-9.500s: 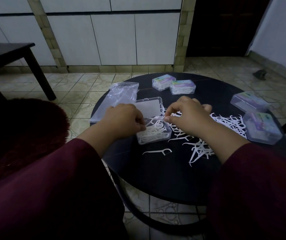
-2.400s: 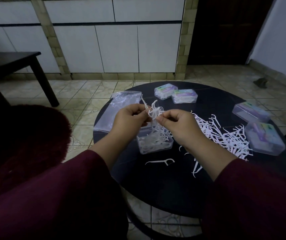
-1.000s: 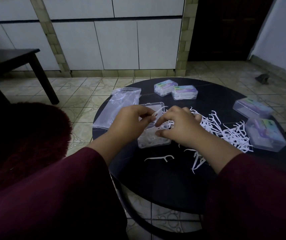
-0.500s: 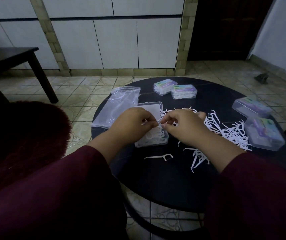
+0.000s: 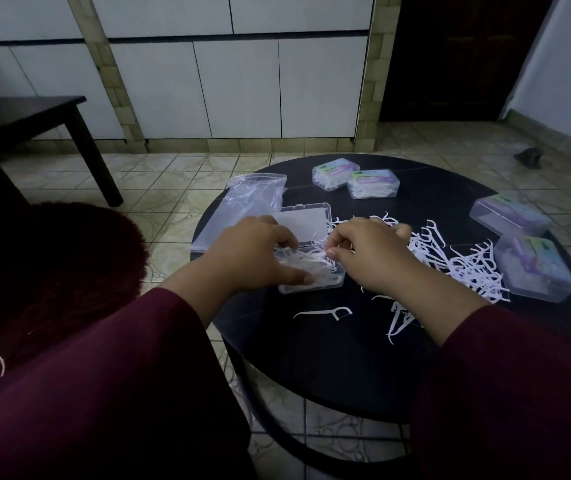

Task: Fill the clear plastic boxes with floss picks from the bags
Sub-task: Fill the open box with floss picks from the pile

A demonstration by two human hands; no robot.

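- We work at a round dark counter [image 5: 363, 368], which carries every item of the task
- We note one clear plastic bag [image 5: 242, 206] lying flat at the far left of the counter; it looks nearly or wholly emptied, though we cannot tell whether a few picks remain inside
- We count four closed boxes already filled, by our judgement: a pair of boxes [image 5: 355, 178] touching each other at the far edge, and two further boxes [image 5: 523, 251] at the right edge, all showing coloured labels and white contents
- We see a loose pile of floss picks [image 5: 460, 261] spread across the counter between the open box and the right-hand boxes; this is the stock still to be packed
- We have one open box [image 5: 311, 282] in hand, its lid [image 5: 303, 221] folded back flat behind it; it holds a tangled layer of picks and appears partly to mostly full
- Our left hand [image 5: 252, 251] rests over the left side of the open box, thumb stretched along its near edge and fingers curled over the picks inside, pressing or gathering them
- Our right hand [image 5: 370, 254] sits just beside the box on its right, thumb and forefinger pinching picks at the box rim
- We see a single stray pick [image 5: 325, 312] lying alone on the counter just in front of the open box, and a few more near the right forearm
- We judge the task well past halfway: the open box needs topping up and closing, and the loose pile looks like more than this one box will take
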